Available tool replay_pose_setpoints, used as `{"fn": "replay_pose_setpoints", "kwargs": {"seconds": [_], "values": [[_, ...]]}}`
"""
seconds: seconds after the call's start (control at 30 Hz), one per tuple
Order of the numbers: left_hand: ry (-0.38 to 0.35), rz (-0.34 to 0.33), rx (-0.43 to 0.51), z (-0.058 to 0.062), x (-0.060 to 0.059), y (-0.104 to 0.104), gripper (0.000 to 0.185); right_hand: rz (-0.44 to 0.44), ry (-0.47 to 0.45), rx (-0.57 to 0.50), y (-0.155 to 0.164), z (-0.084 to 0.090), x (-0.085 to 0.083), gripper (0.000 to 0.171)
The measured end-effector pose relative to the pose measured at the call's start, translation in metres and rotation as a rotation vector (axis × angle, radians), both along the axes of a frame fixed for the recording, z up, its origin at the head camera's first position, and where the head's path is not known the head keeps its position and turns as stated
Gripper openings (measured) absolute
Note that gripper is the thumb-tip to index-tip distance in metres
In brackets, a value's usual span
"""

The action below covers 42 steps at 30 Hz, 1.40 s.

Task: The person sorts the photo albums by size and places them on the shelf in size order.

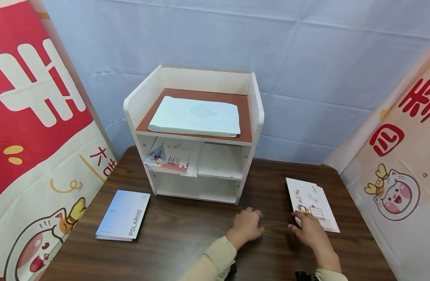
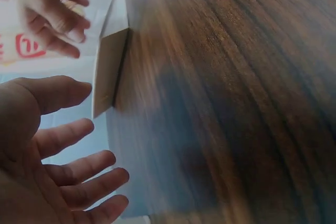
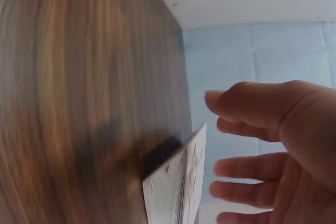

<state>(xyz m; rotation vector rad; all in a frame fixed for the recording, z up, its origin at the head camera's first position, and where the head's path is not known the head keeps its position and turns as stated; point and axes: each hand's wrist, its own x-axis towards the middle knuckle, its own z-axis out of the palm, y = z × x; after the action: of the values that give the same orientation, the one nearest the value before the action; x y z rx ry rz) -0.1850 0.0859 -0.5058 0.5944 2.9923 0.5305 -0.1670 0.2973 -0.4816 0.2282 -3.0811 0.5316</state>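
A small stack of white printed booklets (image 1: pixel 302 191) lies on the dark wooden table at the right. My right hand (image 1: pixel 312 232) hovers at its near left edge, fingers spread and loosely bent, holding nothing. In the right wrist view, the fingers pass above the stack's pages (image 3: pixel 165 195), thumb apart from them. My left hand (image 1: pixel 245 226) is over the table between the shelf and the booklets. Its fingers are apart with nothing in them, as the left wrist view also shows, where the stack (image 2: pixel 111 66) stands beyond the fingertips.
A white shelf unit (image 1: pixel 258 105) stands at the back, with a pale whale-drawing pad (image 1: pixel 200 117) on top. Its middle level holds a clear pouch (image 1: pixel 158 157) and printed papers. A blue-white POLAROID album (image 1: pixel 124 214) lies at the left. Cloth walls surround the table.
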Motion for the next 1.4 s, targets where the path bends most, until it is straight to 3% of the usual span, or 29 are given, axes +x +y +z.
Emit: {"fn": "replay_pose_setpoints", "kwargs": {"seconds": [0.2, 0.37, 0.67, 0.87, 1.17, 1.27, 1.4], "values": [[0.05, -0.112, -0.258, 0.002, -0.003, 0.013, 0.04, -0.018, 0.101, 0.041, 0.013, -0.006, -0.002, 0.035], [0.052, -0.148, -0.309, 0.003, -0.008, 0.018, 0.039, -0.029, 0.117, 0.021, 0.026, -0.011, -0.006, 0.027], [0.005, -0.112, -0.221, 0.005, -0.01, 0.034, 0.04, -0.121, 0.138, -0.014, 0.061, -0.033, -0.013, 0.025], [0.023, -0.131, -0.212, 0.007, -0.006, 0.049, 0.036, -0.187, 0.036, -0.033, 0.082, -0.04, -0.016, 0.032], [-0.045, -0.174, -0.02, 0.008, -0.009, 0.063, 0.03, -0.289, -0.063, -0.072, 0.106, -0.038, -0.022, 0.043], [-0.058, -0.163, 0.008, 0.007, -0.008, 0.068, 0.029, -0.327, -0.114, -0.085, 0.113, -0.039, -0.025, 0.049], [-0.139, -0.114, 0.094, 0.006, -0.008, 0.075, 0.026, -0.364, -0.164, -0.105, 0.118, -0.04, -0.027, 0.056]]}}
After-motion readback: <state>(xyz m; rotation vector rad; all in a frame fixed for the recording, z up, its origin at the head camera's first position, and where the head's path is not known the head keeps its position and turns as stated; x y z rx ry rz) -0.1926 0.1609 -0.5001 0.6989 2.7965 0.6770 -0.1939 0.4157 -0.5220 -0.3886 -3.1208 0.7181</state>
